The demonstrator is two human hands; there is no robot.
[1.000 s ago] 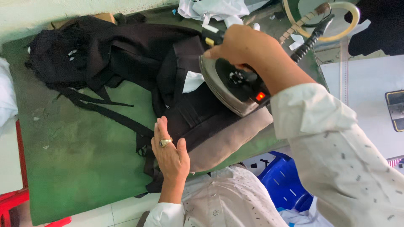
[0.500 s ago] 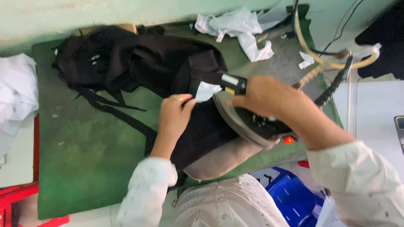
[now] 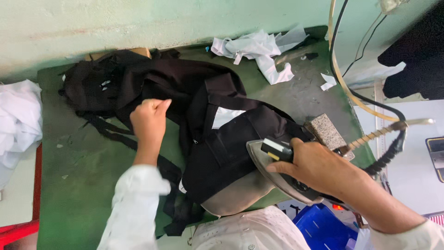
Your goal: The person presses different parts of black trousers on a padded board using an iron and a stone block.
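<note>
A black garment (image 3: 185, 97) with straps lies spread over a green padded ironing table (image 3: 78, 185), part of it draped on a grey pressing pad (image 3: 236, 196). My right hand (image 3: 314, 164) grips the handle of a steam iron (image 3: 277, 169), which sits at the garment's right edge. Further left, my left hand (image 3: 149, 118) is closed in a fist, pinching the black fabric. A white label (image 3: 225, 115) shows on the garment.
Crumpled white cloth scraps (image 3: 259, 48) lie at the table's far edge. A grey block (image 3: 326, 130) rests beside the iron. The iron's hose and cable (image 3: 356, 99) loop up to the right. White fabric (image 3: 18, 120) lies left; a blue bin (image 3: 323, 227) stands below.
My left hand moved up and left from the garment's middle and closed on the fabric. The iron slid right and lower, toward the garment's edge.
</note>
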